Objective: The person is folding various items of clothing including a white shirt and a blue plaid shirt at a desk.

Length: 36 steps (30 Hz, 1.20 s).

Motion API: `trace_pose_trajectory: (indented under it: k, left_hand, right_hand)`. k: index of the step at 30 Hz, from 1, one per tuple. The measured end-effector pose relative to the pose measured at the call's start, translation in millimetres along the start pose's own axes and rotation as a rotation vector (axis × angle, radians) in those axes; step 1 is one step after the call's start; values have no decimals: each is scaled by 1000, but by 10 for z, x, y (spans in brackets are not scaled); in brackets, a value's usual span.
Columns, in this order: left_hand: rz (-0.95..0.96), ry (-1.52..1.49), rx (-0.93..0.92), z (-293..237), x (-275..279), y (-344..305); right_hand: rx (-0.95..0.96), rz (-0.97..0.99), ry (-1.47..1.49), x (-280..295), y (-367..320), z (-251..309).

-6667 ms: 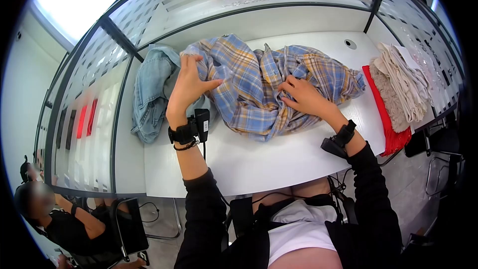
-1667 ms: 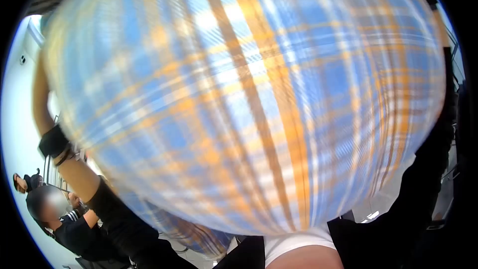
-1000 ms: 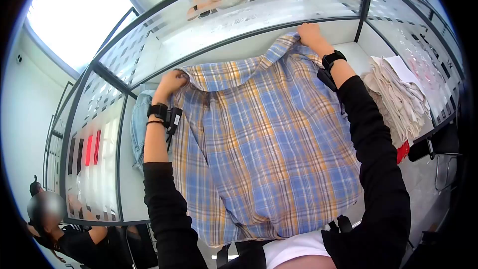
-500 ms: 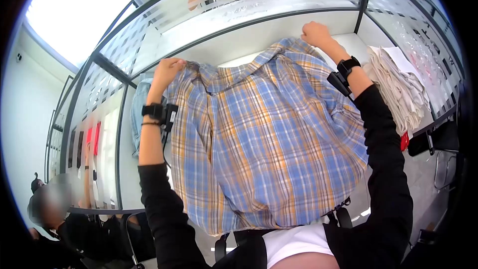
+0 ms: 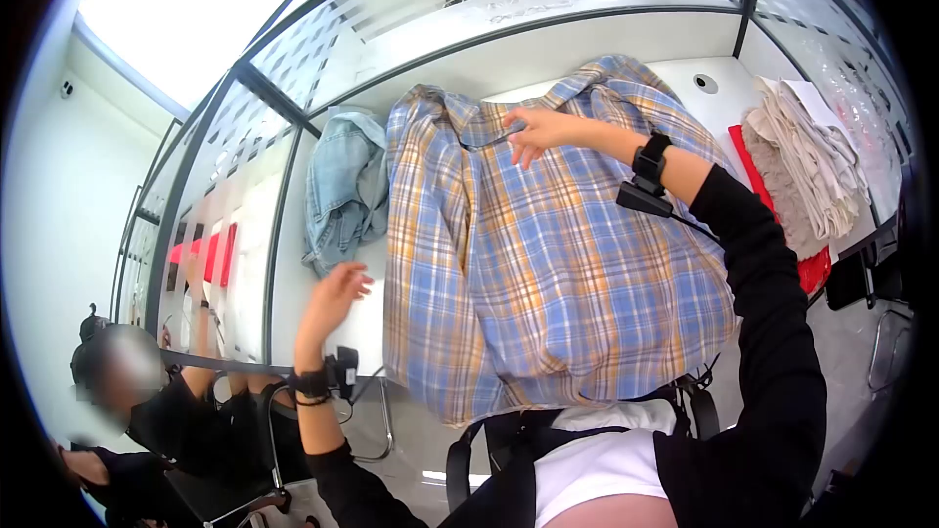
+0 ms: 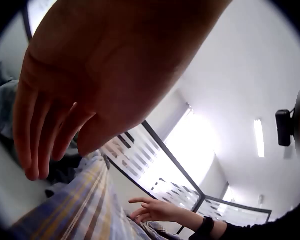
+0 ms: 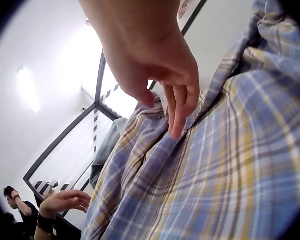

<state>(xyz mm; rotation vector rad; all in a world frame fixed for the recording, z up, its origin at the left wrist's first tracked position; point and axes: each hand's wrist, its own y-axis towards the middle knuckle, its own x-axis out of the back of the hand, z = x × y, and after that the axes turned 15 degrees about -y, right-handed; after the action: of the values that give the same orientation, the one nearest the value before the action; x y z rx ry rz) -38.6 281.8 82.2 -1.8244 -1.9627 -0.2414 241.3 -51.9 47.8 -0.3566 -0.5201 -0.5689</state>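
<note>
The plaid shirt [image 5: 577,274] lies spread on the worktop [image 5: 729,106], its lower edge overhanging the front. The left hand [image 5: 335,301], empty, fingers loosely extended, is beside the shirt, near the light-blue denim garment [image 5: 344,186]. The right hand [image 5: 540,132], grasping nothing, is over the collar area; contact cannot be determined.

White glare washed out the window [image 5: 191,15] beyond and left of the plaid shirt [image 5: 572,254], whose brightly lit folds held soft shadows. The left hand [image 6: 85,85] beside the shirt was backlit and dark; fisheye distortion bowed the desk partition [image 5: 548,49] behind the shirt.
</note>
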Motion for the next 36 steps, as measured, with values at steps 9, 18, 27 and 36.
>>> trace_pose_trajectory:
  k: [9,18,27,36]
  left_hand:
    - [231,-161,231,84,-341,-276]
    - [301,-220,280,189,-288,-311]
    - [195,-343,256,131,-514,-392]
    - [175,-694,118,224,-745,-318]
  right_hand:
    - [-75,-139,123,-217,554,238]
    - [-6,-77,246,-60,810,154]
    - [41,-92,287,-27,923,54]
    - [77,-98,361,-126,982,42]
